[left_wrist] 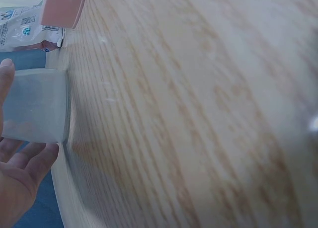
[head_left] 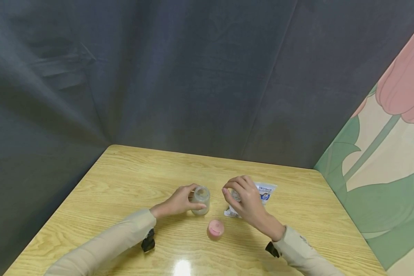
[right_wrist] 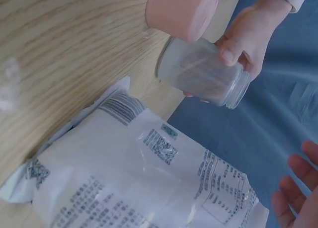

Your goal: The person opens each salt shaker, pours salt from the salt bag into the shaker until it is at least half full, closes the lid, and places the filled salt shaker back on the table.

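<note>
Steadying of one open jar (head_left: 201,201), stood upright on the table (head_left: 151,168), is best done with its mouth uncovered, the body being gripped by the left hand's (head_left: 176,202) curled fingers, while the right hand's (head_left: 247,198) fingers are bent near the packet (head_left: 266,190), any hold indiscernible.

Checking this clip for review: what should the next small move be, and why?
Probably the right hand should grip the white packet near its upper edge: that hand is right beside it, the left hand holds the jar upright, and the jar's mouth is uncovered, with the pink cap on the table.
</note>
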A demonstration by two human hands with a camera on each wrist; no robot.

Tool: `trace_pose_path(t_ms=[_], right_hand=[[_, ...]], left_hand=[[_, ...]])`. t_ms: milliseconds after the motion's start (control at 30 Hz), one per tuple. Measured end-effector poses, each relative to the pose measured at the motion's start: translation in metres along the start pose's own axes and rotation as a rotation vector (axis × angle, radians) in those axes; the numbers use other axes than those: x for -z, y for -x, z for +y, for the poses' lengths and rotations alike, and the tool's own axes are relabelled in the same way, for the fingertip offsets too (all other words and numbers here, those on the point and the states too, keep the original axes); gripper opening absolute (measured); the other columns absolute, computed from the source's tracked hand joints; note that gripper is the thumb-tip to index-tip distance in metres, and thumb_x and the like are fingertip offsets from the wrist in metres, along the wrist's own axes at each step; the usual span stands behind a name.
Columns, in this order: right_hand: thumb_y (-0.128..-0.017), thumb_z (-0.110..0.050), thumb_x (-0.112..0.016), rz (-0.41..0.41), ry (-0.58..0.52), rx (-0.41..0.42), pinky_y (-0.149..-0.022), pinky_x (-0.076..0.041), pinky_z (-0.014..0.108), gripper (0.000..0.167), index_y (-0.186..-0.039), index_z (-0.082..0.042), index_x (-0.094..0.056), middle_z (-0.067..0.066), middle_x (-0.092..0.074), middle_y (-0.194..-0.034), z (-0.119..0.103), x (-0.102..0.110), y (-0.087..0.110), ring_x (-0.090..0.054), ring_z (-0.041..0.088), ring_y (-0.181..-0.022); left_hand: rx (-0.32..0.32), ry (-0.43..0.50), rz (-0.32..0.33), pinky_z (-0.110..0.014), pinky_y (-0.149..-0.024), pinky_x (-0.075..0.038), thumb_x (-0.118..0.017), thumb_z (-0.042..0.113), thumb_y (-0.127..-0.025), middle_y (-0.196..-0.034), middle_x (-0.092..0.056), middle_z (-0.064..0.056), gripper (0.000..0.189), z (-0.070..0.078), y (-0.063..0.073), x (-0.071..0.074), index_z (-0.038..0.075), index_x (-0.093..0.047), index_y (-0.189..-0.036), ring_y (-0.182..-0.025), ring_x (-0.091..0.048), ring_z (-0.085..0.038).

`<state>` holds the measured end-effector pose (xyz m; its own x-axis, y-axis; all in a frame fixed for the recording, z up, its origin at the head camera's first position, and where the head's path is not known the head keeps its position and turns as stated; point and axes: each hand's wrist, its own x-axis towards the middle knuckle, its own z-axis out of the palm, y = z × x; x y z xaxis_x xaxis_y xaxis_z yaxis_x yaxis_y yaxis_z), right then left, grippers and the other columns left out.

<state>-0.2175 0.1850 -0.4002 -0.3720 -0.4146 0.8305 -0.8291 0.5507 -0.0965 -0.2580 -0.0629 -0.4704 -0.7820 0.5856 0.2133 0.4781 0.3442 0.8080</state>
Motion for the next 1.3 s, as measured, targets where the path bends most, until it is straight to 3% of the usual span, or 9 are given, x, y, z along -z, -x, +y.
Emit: trace_pose_path(t_ms=[500, 800, 933, 1300], right_hand=[[-0.103, -0.036, -0.05, 0.019, 0.069, -0.088, -0.084, -0.042, 0.047, 0.039, -0.104, 0.0, -0.066, 0.01, -0.065, -0.106, 0.015, 0.005, 0.003, -0.056, 0.031, -0.097], [-0.098, -0.034, -0.057, 0.102, 0.137, -0.128, -0.091, -0.037, 0.054, 0.041, -0.111, 0.004, -0.064, 0.017, -0.062, -0.119, 0.029, 0.009, 0.01, -0.052, 0.039, -0.107], [-0.096, -0.039, -0.061, 0.123, 0.179, -0.174, -0.093, -0.034, 0.056, 0.049, -0.115, 0.006, -0.061, 0.022, -0.061, -0.12, 0.037, 0.014, 0.014, -0.051, 0.042, -0.109], [-0.093, -0.057, -0.06, 0.076, 0.233, -0.278, -0.096, -0.028, 0.063, 0.071, -0.121, 0.009, -0.056, 0.028, -0.053, -0.13, 0.052, 0.027, 0.03, -0.043, 0.048, -0.115]], left_hand=[[0.014, 0.003, 0.0, -0.031, -0.092, -0.053, -0.08, 0.027, -0.086, -0.122, -0.064, -0.011, 0.059, -0.002, -0.001, 0.0, 0.001, -0.055, -0.132, -0.112, -0.063, -0.025], [0.021, 0.004, 0.0, -0.031, -0.092, -0.053, -0.081, 0.027, -0.085, -0.122, -0.064, -0.009, 0.059, -0.002, 0.0, 0.0, 0.002, -0.055, -0.132, -0.112, -0.064, -0.024], [0.02, -0.004, 0.0, -0.031, -0.092, -0.054, -0.08, 0.027, -0.086, -0.122, -0.064, -0.009, 0.059, -0.002, 0.0, 0.0, 0.002, -0.055, -0.133, -0.112, -0.064, -0.024], [0.019, 0.005, -0.004, -0.032, -0.092, -0.053, -0.079, 0.025, -0.087, -0.122, -0.063, -0.011, 0.058, 0.002, 0.0, 0.0, 0.0, -0.054, -0.133, -0.112, -0.063, -0.025]])
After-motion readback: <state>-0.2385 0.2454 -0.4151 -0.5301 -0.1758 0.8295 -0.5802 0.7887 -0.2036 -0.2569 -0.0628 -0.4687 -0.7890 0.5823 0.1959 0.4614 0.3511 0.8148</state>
